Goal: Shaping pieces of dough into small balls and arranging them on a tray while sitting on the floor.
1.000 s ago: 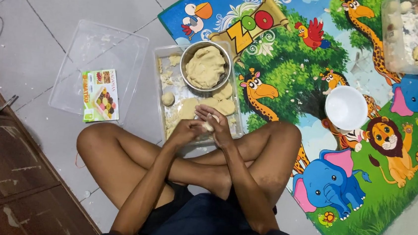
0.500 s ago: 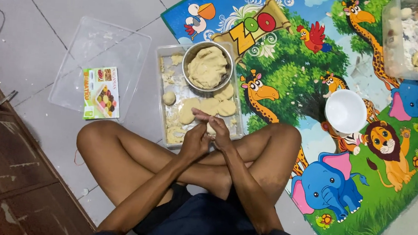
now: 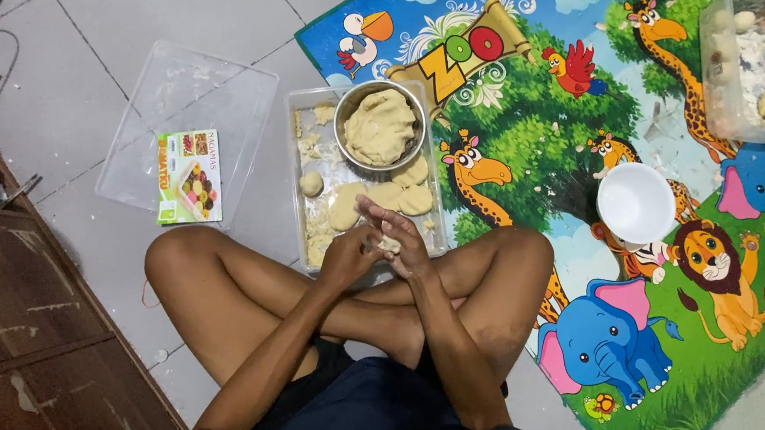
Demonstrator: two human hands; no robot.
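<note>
I sit cross-legged on the floor with both hands together over the near end of a clear tray [image 3: 297, 117]. My left hand [image 3: 346, 256] and my right hand [image 3: 401, 241] are cupped around a small piece of pale dough [image 3: 388, 243], which shows only between the fingers. Flattened dough discs [image 3: 388, 195] and a small dough ball [image 3: 311, 183] lie in the tray. At the tray's far end stands a metal bowl [image 3: 379, 126] full of dough.
A clear plastic lid [image 3: 193, 100] with a green packet [image 3: 189, 175] on it lies to the left. On the colourful animal play mat [image 3: 667, 292] stand a white bowl [image 3: 635, 202] and a clear container [image 3: 758, 63] with dough balls. A dark wooden cabinet [image 3: 19, 323] is at lower left.
My hands have kept turning the dough piece between them, shifting slightly toward me over the tray's near end. Nothing else has moved.
</note>
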